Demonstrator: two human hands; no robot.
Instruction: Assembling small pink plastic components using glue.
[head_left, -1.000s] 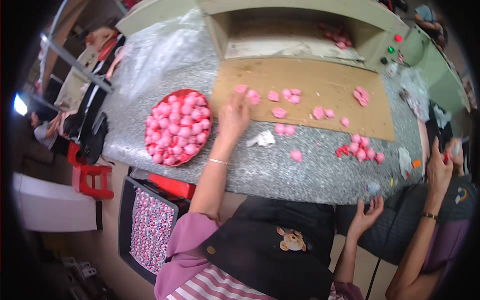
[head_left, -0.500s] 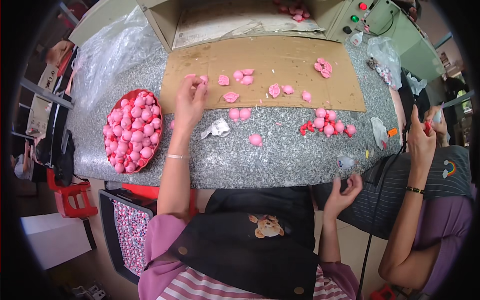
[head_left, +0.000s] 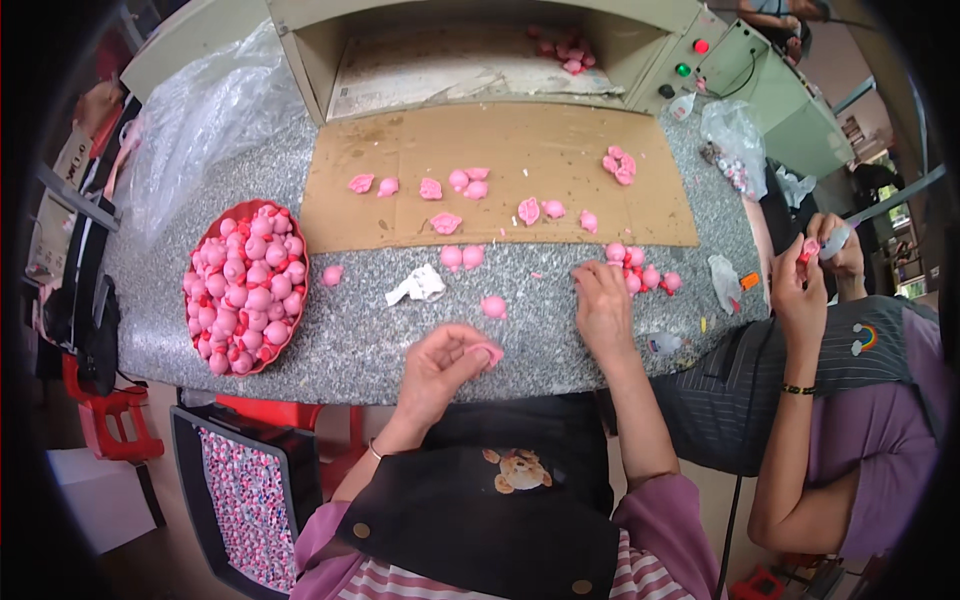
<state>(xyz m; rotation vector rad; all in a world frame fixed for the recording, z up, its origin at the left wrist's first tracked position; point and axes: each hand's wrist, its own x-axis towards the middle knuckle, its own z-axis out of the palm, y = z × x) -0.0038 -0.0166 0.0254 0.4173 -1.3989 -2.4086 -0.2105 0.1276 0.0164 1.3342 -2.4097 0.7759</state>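
Observation:
My left hand (head_left: 437, 372) is closed in a pinch on a small moulded pink piece (head_left: 488, 354), above the front part of the speckled grey table (head_left: 350, 365). My right hand (head_left: 606, 312) reaches down to the left end of a pile of round pink pieces (head_left: 652, 276) and red bits. Its fingers are curled together, and whatever lies between their tips is hidden. A single pink ball (head_left: 493, 307) lies between my hands. Beyond it are a pair of pink balls (head_left: 461, 258) and a crumpled white scrap (head_left: 418, 284).
A red basket (head_left: 303, 300) heaped with pink balls stands at left. Shaped pink pieces (head_left: 445, 223) lie on a cardboard sheet (head_left: 380, 225) before an open box-like machine (head_left: 320, 60). A small bottle (head_left: 663, 343) sits at right, near a co-worker's hands (head_left: 805, 290).
My left hand has come back from the cardboard toward me, holding the pink piece. The right hand has risen from the table's edge to the pile. The view has shifted slightly.

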